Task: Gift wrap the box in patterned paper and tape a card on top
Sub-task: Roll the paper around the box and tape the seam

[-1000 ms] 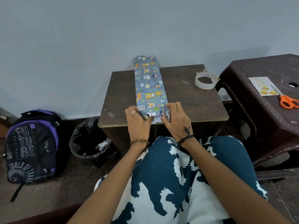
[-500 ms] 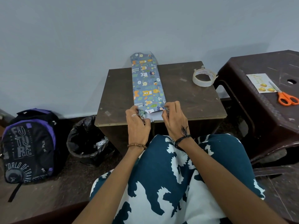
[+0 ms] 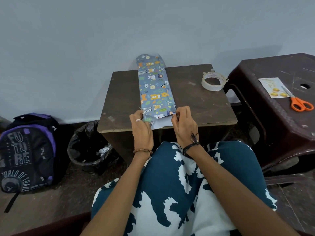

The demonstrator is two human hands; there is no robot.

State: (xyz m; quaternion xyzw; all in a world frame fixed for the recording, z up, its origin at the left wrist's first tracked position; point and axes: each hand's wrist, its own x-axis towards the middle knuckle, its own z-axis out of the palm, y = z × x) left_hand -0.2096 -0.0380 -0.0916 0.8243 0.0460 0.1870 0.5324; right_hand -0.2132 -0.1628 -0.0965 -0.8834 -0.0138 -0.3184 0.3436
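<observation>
Hands work at the near edge of the small brown surface [image 3: 201, 106]. The left hand [image 3: 142, 128] has its grip pinched on the near left corner of the patterned paper [image 3: 154, 86], and the right hand [image 3: 185, 124] pinches the near right corner. The paper is blue-grey with small bears, animals and green leaves, wrapped around a long narrow box; its white inside shows at the near end, which is not folded closed. The package lies flat down the middle of the surface, and its far end passes over the far edge toward the wall. A tape roll [image 3: 214, 81] sits at the far right corner. On the dark stool [image 3: 272, 126] to the right lie a card [image 3: 271, 86] and orange scissors [image 3: 299, 102].
</observation>
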